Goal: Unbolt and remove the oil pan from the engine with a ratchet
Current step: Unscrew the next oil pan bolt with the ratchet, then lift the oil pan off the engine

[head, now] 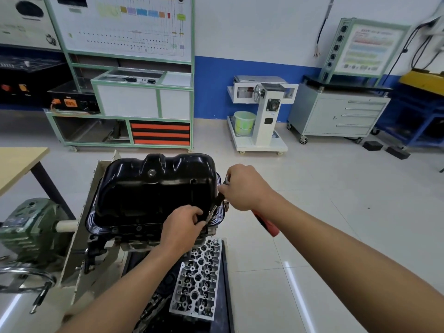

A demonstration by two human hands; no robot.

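The right hand [245, 186] covers most of the ratchet [271, 230], so its head cannot be made out; only a red grip juts from under the wrist toward 5 o'clock, and a thin metal shaft shows between the two hands. Whether a socket sits on a bolt is hidden by the left hand [182, 227], whose curled fingers pinch that shaft at the pan's 4 o'clock corner. The right hand's fingers are wrapped around the tool. The engine [134, 239] below the pan is mostly in shadow and its lower part is cut off by the left forearm. The oil pan [156, 188] sits just at 8 o'clock of the frame's centre, bottom side up on the engine: glossy black pressed steel with rounded, lobed walls, a silvery hex plug [151, 173] near its far edge and a flat flange [92, 227] with a bluish sheen running round the rim. At 6 o'clock a bare cast-aluminium cylinder head [199, 277] lies flat, pitted with round bores. At 9 o'clock stands a dull green, ribbed gearbox [31, 227], blurred at the frame's edge.
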